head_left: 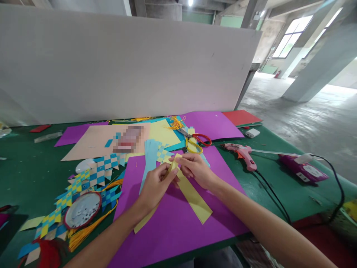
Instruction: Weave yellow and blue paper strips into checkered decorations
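Observation:
Yellow paper strips (195,199) are pinched between both my hands above a purple sheet (173,230). My left hand (160,180) grips them from the left, thumb pressed near the fold. From the right, my right hand (196,167) pinches the top of the same strips. One strip end slants down right, another shows under my left wrist. Light-blue paper strips (150,158) lie just behind my left hand, next to a woven blue-and-yellow paper piece (164,152). Scissors with red and yellow handles (196,140) rest beyond my right hand.
A pink glue gun (244,154) with a trailing cord lies at right, near a purple box (302,169). Woven paper pieces (63,201), an orange tassel (89,230) and a round red-rimmed dish (83,210) sit at left. A white partition (125,67) stands behind the table.

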Demonstrator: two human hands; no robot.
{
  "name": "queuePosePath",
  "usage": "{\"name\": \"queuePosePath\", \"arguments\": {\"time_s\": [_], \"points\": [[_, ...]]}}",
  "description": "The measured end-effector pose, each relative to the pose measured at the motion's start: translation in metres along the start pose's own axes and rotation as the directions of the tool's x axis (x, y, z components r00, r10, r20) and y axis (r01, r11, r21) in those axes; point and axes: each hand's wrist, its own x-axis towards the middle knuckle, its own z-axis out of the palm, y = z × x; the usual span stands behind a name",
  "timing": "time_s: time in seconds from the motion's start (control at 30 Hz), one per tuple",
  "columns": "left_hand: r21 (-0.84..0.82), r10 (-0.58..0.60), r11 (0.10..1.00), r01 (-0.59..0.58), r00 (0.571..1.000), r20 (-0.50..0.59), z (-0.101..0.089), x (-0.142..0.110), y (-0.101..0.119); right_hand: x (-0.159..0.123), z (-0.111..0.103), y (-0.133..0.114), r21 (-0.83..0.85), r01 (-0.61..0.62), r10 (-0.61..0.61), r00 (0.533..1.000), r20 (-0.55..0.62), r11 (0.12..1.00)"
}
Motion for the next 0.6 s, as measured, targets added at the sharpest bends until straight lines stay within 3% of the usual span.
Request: {"name": "queuePosePath", "arguments": {"time_s": [0.17,0.4,0.6], "points": [[0.002,-0.018,1.0,0.018,1.0,-0.021,0.0,-0.0002,0.0038,-0.0008,0.0009,-0.0005,0.013,-0.013,0.012,0.999,0.049,1.0],[0.022,-0.02,1.0,0.021,1.0,-0.01,-0.0012,0.0002,0.0026,-0.0001,0.0002,0.0001,-0.05,0.014,-0.017,0.997,-0.078,0.999],[0.058,0.014,0.998,-0.011,0.999,-0.045,-0.001,-0.0007,-0.0007,-0.0008,0.0017,0.0003,-0.05,0.01,-0.014,0.997,-0.07,0.999]]}}
